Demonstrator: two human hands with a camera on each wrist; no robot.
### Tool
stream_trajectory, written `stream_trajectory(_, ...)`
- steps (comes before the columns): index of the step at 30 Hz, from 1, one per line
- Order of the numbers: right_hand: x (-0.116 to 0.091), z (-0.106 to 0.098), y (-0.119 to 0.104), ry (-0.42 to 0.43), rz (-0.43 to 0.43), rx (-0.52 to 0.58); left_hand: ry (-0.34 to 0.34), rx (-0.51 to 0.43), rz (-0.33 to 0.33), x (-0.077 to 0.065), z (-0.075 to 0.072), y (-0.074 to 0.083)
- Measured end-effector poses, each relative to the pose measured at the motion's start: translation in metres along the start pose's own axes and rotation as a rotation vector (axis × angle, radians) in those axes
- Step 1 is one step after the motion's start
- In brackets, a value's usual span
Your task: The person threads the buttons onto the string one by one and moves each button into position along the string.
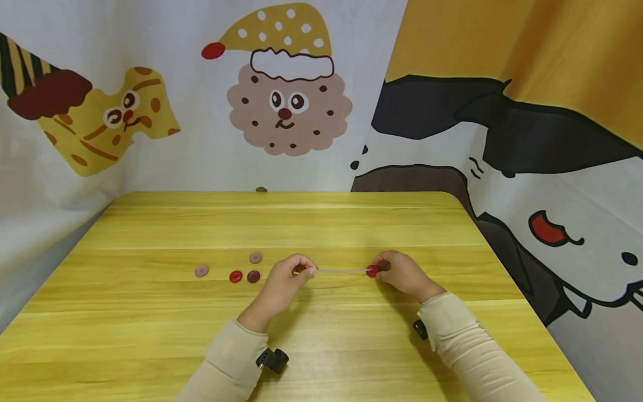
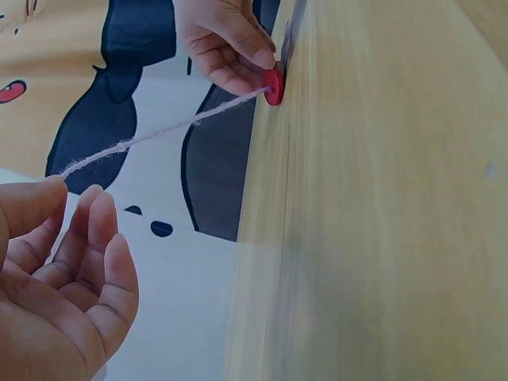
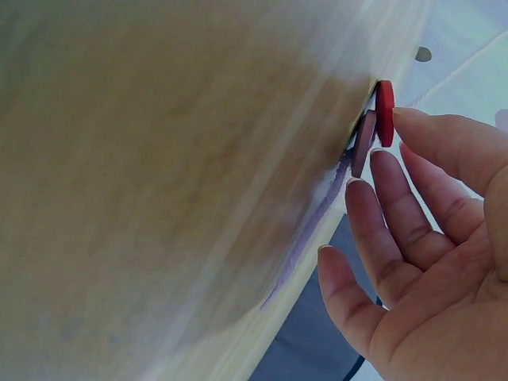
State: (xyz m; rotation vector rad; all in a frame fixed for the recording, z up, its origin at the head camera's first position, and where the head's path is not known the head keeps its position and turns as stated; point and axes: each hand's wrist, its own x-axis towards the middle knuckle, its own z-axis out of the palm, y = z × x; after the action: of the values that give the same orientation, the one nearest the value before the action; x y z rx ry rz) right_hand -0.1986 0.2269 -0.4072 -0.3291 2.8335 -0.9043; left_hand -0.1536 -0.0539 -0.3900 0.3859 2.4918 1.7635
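Observation:
A fuzzy lilac string (image 1: 341, 271) stretches between the two hands, just over the wooden table. My left hand (image 1: 286, 282) pinches one end of it between thumb and forefinger; the left wrist view shows its other fingers (image 2: 103, 230) loosely curled. At the string's other end, my right hand (image 1: 402, 273) pinches a red button (image 1: 372, 271), which the string meets at its face in the left wrist view. Seen from the right wrist, a mauve button (image 3: 363, 144) sits beside the red button (image 3: 385, 113), near the string (image 3: 313, 226). The forefinger's grip there is partly hidden.
Left of my left hand lie several loose buttons: a bright red one (image 1: 235, 276), a maroon one (image 1: 253, 276) and pinkish ones (image 1: 255, 257). The table (image 1: 321, 223) ends at a curtain (image 1: 191, 167) printed with cartoon figures. Black straps (image 1: 273, 360) show at the wrists.

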Motion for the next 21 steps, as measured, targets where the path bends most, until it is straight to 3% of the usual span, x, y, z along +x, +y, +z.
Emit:
stream_trajectory(13,-0.007,0.006,-0.017,0.058,-0.040,0.120,-0.005,0.016,0.022,0.001,0.006,-0.002)
stream_trajectory(21,-0.012,0.014,-0.035,0.119,-0.111,0.118,-0.013,0.007,0.039,0.001,0.008,-0.004)
